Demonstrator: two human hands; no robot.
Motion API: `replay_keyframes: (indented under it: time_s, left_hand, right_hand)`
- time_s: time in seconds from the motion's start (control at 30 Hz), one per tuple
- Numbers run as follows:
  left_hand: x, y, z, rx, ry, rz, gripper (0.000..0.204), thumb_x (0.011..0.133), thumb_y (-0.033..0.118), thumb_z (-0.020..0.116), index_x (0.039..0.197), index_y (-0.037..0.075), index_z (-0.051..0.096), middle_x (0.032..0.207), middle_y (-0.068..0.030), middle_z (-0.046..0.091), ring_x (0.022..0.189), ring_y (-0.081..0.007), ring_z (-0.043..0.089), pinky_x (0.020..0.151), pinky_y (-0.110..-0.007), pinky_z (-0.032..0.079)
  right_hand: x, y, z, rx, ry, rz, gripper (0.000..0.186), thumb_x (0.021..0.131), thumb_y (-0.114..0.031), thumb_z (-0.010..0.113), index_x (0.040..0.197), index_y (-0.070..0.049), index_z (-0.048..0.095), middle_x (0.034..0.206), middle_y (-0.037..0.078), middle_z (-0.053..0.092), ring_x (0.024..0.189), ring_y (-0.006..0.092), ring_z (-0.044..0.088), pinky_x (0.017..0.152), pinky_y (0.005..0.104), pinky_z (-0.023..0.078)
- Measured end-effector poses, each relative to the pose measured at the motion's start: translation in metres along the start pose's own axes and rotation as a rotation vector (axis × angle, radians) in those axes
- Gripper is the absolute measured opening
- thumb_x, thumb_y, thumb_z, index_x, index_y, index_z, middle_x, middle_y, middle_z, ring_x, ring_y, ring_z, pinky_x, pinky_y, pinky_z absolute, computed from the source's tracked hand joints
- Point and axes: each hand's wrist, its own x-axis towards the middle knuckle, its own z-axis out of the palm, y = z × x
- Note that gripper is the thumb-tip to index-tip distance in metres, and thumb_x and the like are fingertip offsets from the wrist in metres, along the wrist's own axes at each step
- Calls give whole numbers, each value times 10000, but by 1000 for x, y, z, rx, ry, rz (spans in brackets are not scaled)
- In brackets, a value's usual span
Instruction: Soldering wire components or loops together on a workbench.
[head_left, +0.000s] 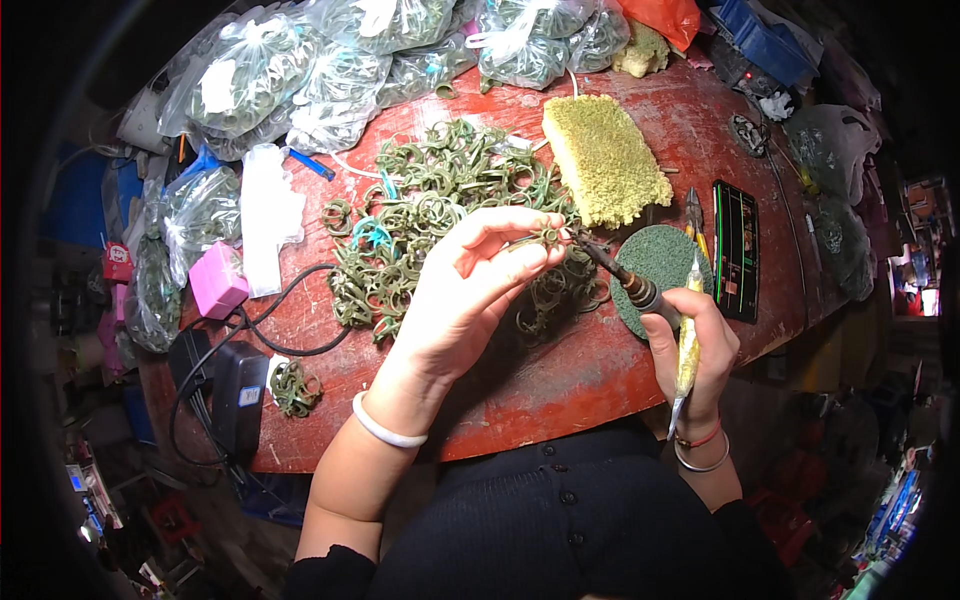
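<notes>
My left hand [478, 270] pinches a small olive-green ring [548, 237], wax-like in look, between thumb and fingertips. My right hand [703, 345] grips a soldering iron [638, 290], its dark tip reaching up to the ring. Whether the tip touches the ring I cannot tell. Also in my right hand is a slim carving tool [689, 345] with a yellowish handle and pointed metal ends. Beneath and behind my left hand spreads a loose pile of green rings [440, 180], with a few turquoise pieces among them. A round green pad [655, 255] lies under the iron.
A yellow sponge block [605, 160] sits behind my hands on the red table [520, 415]. Pliers [694, 215] and a phone [735, 250] lie to the right. Bags of rings [330, 80] line the back. At left are a pink block [218, 281], a black box [238, 395] and a cable.
</notes>
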Motion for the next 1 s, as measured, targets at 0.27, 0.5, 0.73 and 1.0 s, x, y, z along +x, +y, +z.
replay_keyframes:
  time_s: [0.27,0.5,0.73,1.0]
  left_hand:
    - [-2,2,2,8,51,-65,266,918,29,620,1180,7,579,1202,-139,624,1149,-247,606,991,-339,506]
    - [-1,-1,0,44,22,-45,273,917,45,633,1184,25,582,1193,-130,629,1139,-240,612,975,-331,513]
    - [-2,1,2,22,60,-68,267,915,39,629,1178,23,586,1189,-131,631,1138,-237,612,976,-329,513]
    - [0,3,3,-38,22,-37,266,909,33,648,1168,13,595,1168,-127,645,1095,-214,633,985,-324,513]
  right_hand:
    - [0,2,1,-26,-10,-70,233,853,-132,756,950,9,598,806,104,639,676,205,612,630,300,490]
    - [2,0,2,-30,-15,-69,257,778,-82,801,937,-15,610,777,108,627,647,263,616,589,333,498]
    - [0,-1,4,-68,-18,-83,262,775,-81,801,934,-17,603,778,107,624,636,276,600,572,348,487]
    - [-5,3,-2,-33,35,20,260,806,-106,791,950,0,602,791,122,635,673,261,632,604,329,499]
